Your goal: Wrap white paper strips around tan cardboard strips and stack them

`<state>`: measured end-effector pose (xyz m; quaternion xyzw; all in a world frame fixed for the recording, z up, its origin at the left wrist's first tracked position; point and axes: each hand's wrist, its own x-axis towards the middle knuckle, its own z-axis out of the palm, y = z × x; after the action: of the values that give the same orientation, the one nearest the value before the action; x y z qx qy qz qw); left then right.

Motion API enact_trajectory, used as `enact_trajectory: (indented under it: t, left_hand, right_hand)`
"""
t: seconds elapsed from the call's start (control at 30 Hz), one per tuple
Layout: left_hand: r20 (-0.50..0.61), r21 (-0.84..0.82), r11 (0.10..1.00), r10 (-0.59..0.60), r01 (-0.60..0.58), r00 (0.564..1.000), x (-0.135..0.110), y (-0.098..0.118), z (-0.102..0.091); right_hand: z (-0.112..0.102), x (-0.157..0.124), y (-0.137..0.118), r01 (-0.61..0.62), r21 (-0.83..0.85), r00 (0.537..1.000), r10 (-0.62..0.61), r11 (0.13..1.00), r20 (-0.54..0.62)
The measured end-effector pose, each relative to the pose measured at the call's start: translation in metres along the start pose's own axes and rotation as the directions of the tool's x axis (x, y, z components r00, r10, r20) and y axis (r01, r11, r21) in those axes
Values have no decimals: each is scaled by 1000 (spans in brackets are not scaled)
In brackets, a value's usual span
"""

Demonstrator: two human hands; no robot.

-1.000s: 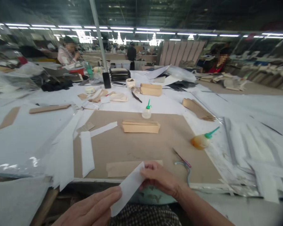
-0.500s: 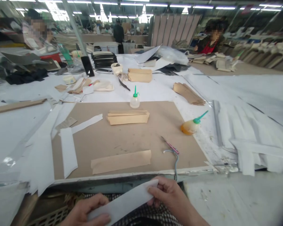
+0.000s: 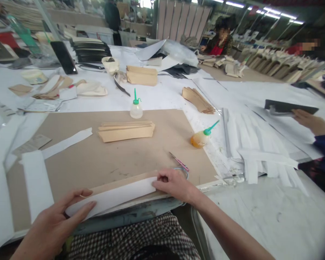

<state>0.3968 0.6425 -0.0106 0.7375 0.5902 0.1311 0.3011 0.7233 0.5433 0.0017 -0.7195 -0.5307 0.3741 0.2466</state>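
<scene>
Between both hands stretches a white strip (image 3: 121,193), overlapping a tan strip (image 3: 124,179) at the near edge of the brown board (image 3: 141,155). My left hand (image 3: 59,216) grips the strip's left end between thumb and fingers. At the other end, my right hand (image 3: 173,184) pinches the corner. Just beyond the right hand lies a thin pink-handled tool (image 3: 180,161) with a blue cord, partly hidden. A stack of tan strips (image 3: 126,131) rests farther up the board. White pieces (image 3: 39,180) lie at the board's left side.
A clear green-tipped bottle (image 3: 136,108) stands behind the stack; an amber one (image 3: 200,139) leans at the right. White strips (image 3: 260,159) are spread on the right. A co-worker's hand (image 3: 310,121) there holds a dark flat piece. A phone (image 3: 63,57) stands at the back left.
Both hands have brought the white strip up from my lap onto the tan strip. The view has shifted right, and a co-worker's hand now shows at the right.
</scene>
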Motion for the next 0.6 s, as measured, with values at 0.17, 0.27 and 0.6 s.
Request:
enact_trajectory:
  t: [0.17,0.27,0.6]
  left_hand:
    - [48,71,997,18,-22,999,9,1,1]
    - [122,98,995,-25,13,992,15,-1,2]
    - [112,131,991,-5,-9,994,21,-5,8]
  right_hand:
    - [5,8,3,1,-109,998,-8,994,-65]
    - [9,7,5,15,-148,995,-30,989,-99]
    - [16,7,10,60,-199,984,-92,978,-152]
